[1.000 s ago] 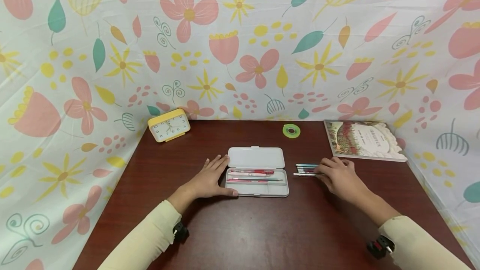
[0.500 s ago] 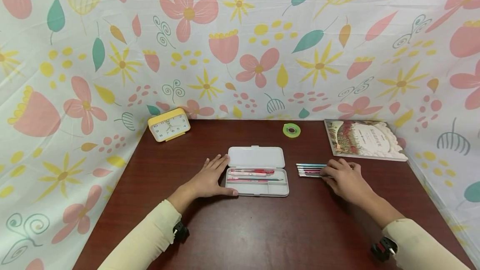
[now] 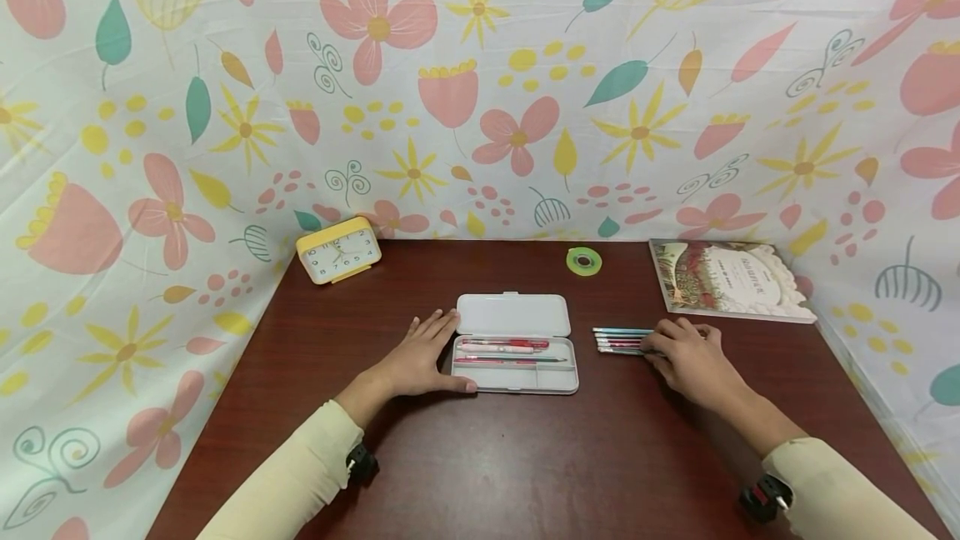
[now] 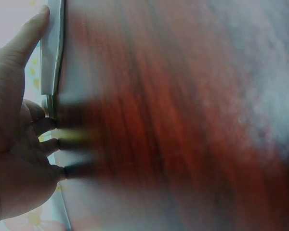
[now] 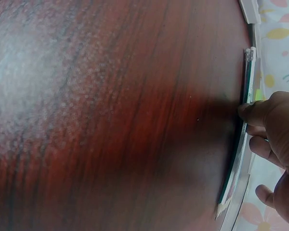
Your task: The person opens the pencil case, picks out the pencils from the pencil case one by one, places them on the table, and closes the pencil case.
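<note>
An open white pencil case (image 3: 517, 391) lies mid-table, its lid (image 3: 513, 315) folded back. Inside are a red pen (image 3: 536, 343), a whitish pen (image 3: 491, 349) and a pencil (image 3: 513, 360). My left hand (image 3: 416, 359) rests spread at the case's left side, thumb against the front corner and fingertips by the lid. To the right of the case, several pencils (image 3: 618, 341) lie side by side in a row. My right hand (image 3: 690, 358) holds them at their right part between thumb and fingers, covering that end in the head view. A sharpened tip (image 5: 221, 210) shows in the right wrist view.
A yellow alarm clock (image 3: 341, 252) stands at the back left. A green roll of tape (image 3: 583, 261) lies at the back, right of the lid. At the back right is a book (image 3: 731, 280). Patterned cloth (image 3: 480, 90) encloses the brown table (image 3: 495, 465).
My right hand has shifted slightly right, and the nearest pencil, which stuck out to the left, has slid right into line with the others. The left hand and case have stayed still.
</note>
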The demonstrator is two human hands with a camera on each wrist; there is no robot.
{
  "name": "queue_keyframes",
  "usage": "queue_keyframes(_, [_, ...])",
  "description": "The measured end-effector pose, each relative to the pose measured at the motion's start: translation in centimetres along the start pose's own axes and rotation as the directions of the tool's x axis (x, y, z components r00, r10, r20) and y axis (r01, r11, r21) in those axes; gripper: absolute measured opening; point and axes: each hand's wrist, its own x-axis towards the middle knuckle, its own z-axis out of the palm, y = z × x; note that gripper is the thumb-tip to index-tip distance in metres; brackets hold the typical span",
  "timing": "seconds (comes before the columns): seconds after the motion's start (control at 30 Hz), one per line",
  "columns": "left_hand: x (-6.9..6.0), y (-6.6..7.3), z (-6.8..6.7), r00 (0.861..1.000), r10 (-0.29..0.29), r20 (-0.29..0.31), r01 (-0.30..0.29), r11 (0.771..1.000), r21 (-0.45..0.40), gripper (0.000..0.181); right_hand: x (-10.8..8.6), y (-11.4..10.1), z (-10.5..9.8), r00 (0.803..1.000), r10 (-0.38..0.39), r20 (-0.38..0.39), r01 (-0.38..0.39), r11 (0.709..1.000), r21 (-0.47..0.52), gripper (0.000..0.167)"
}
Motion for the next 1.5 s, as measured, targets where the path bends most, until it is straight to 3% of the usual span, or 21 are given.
queue_keyframes(0.8, [0.0,0.0,0.0,1.0,0.006,0.005,-0.006,1.0,0.004,0.129,-0.2,-0.3,-0.2,1.0,0.006,0.019,-0.005,1.0,-0.023,0.022])
queue_keyframes(0.97, [0.0,0.0,-0.1,1.0,0.003,0.005,-0.003,1.0,0.004,0.129,0.0,-0.5,-0.3,1.0,-0.002,-0.006,0.002,1.0,-0.013,0.025])
queue_keyframes(1.23, [-0.1,0.0,-0.1,1.0,0.003,0.0,-0.003,1.0,-0.003,0.129,1.0,-1.3,-0.6,1.0,-0.001,-0.013,0.001,1.0,0.007,0.022])
queue_keyframes(1.5, [-0.1,0.0,0.0,1.0,0.011,-0.008,-0.011,1.0,-0.012,0.129,3.4,-3.2,-0.5,1.0,-0.008,0.026,0.007,1.0,0.029,0.013])
